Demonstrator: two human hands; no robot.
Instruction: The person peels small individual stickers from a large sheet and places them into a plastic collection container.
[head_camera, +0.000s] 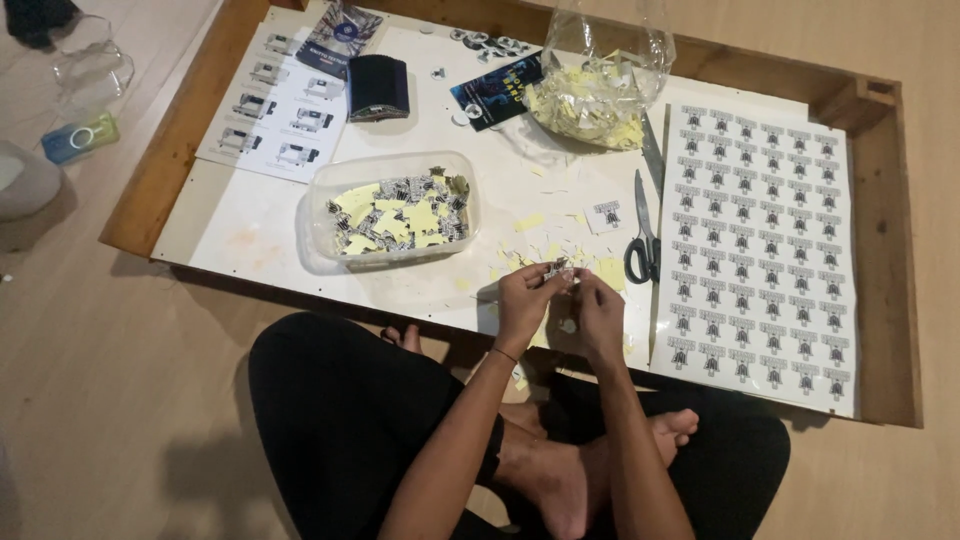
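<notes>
My left hand (524, 300) and my right hand (598, 312) meet over the near edge of a white board (260, 235), both pinching a small printed sticker piece (556, 272) between the fingertips. Yellow backing scraps (545, 250) lie scattered on the board just beyond the hands. A clear plastic tub (388, 212) with cut stickers and yellow scraps sits to the left of the hands. A large sheet of printed stickers (760, 250) lies to the right. Scissors (642, 235) rest between the hands and that sheet.
A clear bag (600, 85) of yellow scraps stands at the back. A dark pouch (378, 88), a printed paper (275, 100) and small cards (490, 92) lie far left and centre. The wooden tray rim (885, 250) borders the board. My crossed legs (340, 420) sit below.
</notes>
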